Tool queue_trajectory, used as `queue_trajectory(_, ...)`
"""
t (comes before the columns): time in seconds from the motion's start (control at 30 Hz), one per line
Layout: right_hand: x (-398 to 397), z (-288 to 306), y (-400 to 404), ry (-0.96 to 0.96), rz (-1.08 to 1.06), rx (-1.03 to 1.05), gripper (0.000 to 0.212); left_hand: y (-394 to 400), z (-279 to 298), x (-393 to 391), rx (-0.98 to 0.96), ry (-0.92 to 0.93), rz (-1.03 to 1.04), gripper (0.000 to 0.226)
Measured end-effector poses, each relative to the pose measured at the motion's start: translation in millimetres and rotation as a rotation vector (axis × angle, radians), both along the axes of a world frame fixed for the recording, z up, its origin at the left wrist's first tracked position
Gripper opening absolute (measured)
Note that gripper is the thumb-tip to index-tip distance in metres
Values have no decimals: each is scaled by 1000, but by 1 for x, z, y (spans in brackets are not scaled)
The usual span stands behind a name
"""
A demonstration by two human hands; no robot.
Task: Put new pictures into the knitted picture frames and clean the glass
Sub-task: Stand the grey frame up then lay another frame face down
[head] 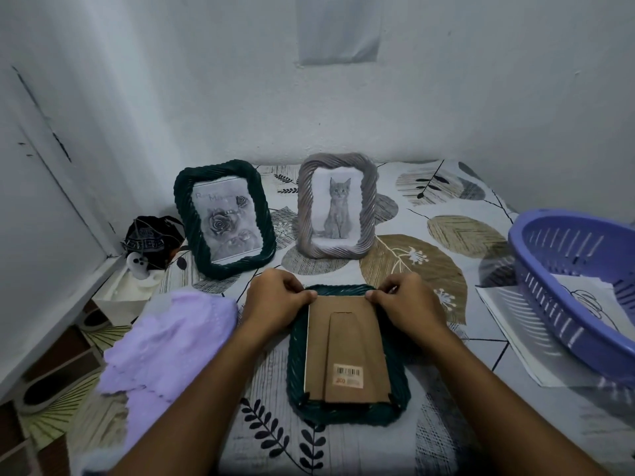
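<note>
A dark green knitted frame [398, 405] lies face down on the table in front of me, its brown cardboard back [347, 352] with a barcode sticker facing up. My left hand [275, 297] pinches the far left corner of the back. My right hand [409, 300] pinches the far right corner. Behind them stand two frames: a dark green one [185, 201] holding a rose picture and a grey one [369, 201] holding a cat picture. A lilac cloth [165, 341] lies to the left.
A purple plastic basket [577, 286] sits at the right on a sheet of paper with a line drawing [515, 341]. A small dark pouch and a white toy [141, 262] lie at the left wall. The leaf-patterned table cover [446, 255] meets walls behind and to the left.
</note>
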State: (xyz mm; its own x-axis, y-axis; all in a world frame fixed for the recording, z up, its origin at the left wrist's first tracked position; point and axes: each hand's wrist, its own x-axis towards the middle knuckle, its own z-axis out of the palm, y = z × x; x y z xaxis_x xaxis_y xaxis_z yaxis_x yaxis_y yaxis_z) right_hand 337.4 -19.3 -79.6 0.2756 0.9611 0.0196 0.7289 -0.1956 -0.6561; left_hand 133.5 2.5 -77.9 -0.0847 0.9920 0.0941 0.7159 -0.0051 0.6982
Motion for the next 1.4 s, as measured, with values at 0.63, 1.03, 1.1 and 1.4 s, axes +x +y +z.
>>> queue_trajectory(0.63, -4, 9, -26, -7, 107, 56, 52, -24, 6, 1, 39, 58, -84, 54)
queue_trajectory(1.03, -7, 16, -82, -35, 185, 38, 72, -70, 0, -9, 55, 150, -193, 101)
queue_trajectory(1.1, -7, 17, -93, 9, 198, 46, 71, -81, 1, -13, 52, 152, -206, 101)
queue_trajectory(1.4, -7, 19, -131, 51, 194, 27, 59, -134, 7, -18, 123, 46, -152, 83)
